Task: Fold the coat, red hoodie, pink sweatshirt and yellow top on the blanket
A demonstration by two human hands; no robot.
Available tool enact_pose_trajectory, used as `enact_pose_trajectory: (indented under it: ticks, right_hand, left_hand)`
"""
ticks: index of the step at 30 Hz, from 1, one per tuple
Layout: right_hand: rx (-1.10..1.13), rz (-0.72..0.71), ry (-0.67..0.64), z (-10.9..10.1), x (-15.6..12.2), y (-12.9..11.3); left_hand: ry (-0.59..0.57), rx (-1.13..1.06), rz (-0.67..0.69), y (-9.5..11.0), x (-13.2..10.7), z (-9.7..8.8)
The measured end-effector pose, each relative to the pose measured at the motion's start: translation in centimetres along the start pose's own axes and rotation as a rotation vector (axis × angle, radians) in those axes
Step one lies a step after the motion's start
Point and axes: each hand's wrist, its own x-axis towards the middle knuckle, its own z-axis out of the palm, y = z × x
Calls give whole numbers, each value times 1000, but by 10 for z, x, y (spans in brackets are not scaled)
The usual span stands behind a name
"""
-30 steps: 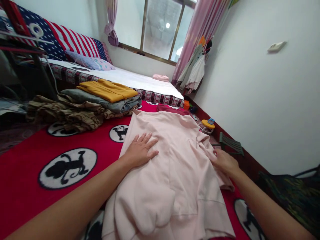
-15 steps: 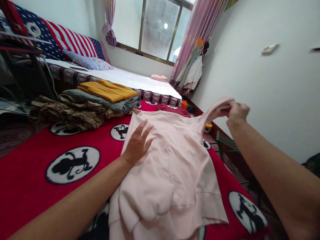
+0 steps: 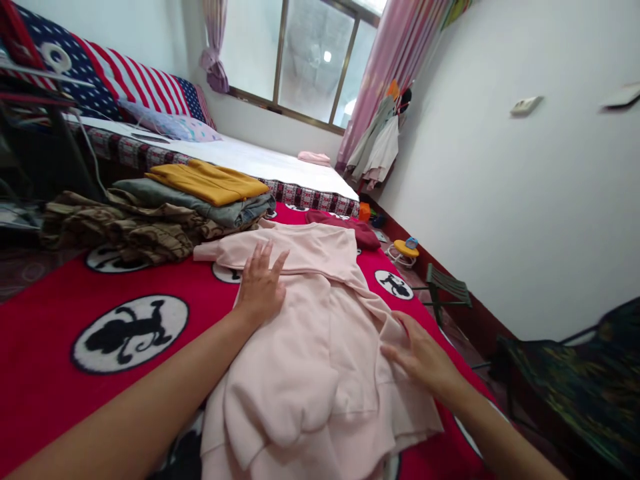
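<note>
A pale pink sweatshirt (image 3: 295, 373) lies spread on a red rug (image 3: 50, 320) printed with black-and-white monkey circles. One of its sleeves (image 3: 250, 252) is folded across the upper part, with the cuff pointing left. My left hand (image 3: 260, 287) presses flat on the sweatshirt just below that fold, fingers apart. My right hand (image 3: 420, 357) rests on the sweatshirt's right edge, fingers spread and holding nothing. The lower hem bunches toward me.
Left of the sweatshirt is a pile of clothes: a mustard garment (image 3: 207, 183), grey-green cloth (image 3: 215, 210) and camouflage fabric (image 3: 120, 227). A dark red garment (image 3: 345, 228) lies beyond it. A bed (image 3: 260, 160), a small yellow stool (image 3: 405, 251) and a green folding stool (image 3: 447, 288) stand nearby.
My right hand has let go of the raised sleeve and come down onto the sweatshirt's right edge. The sleeve now lies folded across the top, and my left hand has stayed on the cloth.
</note>
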Motion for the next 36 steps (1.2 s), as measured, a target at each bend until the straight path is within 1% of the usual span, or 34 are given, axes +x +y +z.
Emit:
enact_pose_trajectory:
  ticks: [1, 3, 5, 7, 9, 11, 13, 14, 16, 18, 21, 23, 24, 26, 28, 30, 31, 32, 33, 34, 36]
  right_hand:
    - [-8, 52, -12, 3, -8, 9]
    - [-2, 142, -18, 5, -19, 18]
    - [39, 206, -10, 3, -26, 18]
    - [100, 238, -5, 1, -28, 14]
    - [148, 246, 9, -1, -27, 8]
    - [186, 246, 36, -2, -26, 4]
    - [225, 237, 59, -2, -25, 1]
    - [245, 233, 63, -3, -25, -1]
    - [296, 222, 46, -7, -25, -7]
    - [366, 203, -1, -13, -25, -16]
    - [481, 163, -73, -25, -23, -36]
    - [546, 128, -104, -29, -24, -51]
    - [568, 111, -116, -29, -25, -58]
    - [591, 78, -175, -26, -31, -71]
    - [609, 47, -314, -20, -38, -81]
    - [629, 25, -484, -12, -41, -87]
    - [632, 21, -543, -8, -39, -89]
    - [626, 22, -568, -5, -34, -89]
    - [613, 22, -558, -2, -25, -89]
    - [600, 18, -519, 1, -13, -87]
    - [579, -12, -366, 9, 22, -81]
  left_hand:
    - [-11, 2, -33, -1, 1, 2]
    - [-41, 14, -72, -6, 6, 5]
    - [-69, 43, -79, -14, 14, 5]
    - [-91, 86, -54, -23, 25, 4]
    - [-151, 137, -2, -32, 38, 1]
    - [-244, 169, 71, -37, 52, -2]
    - [-324, 192, 159, -37, 67, -7]
    - [-341, 207, 207, -34, 75, -11]
    - [-308, 247, 276, -26, 92, -25]
    - [-226, 275, 297, -17, 112, -45]
    - [-109, 264, 252, -8, 143, -82]
    - [-30, 260, 218, -10, 159, -104]
    - [-8, 273, 211, -13, 163, -112]
    - [-24, 329, 223, -23, 164, -123]
    - [-119, 396, 258, -35, 155, -124]
    - [-229, 451, 278, -45, 138, -117]
    - [-275, 472, 287, -48, 128, -112]
    - [-313, 495, 294, -49, 118, -104]
    - [-337, 509, 301, -48, 107, -96]
    - [-347, 498, 309, -44, 97, -86]
    - [-332, 383, 331, -30, 76, -65]
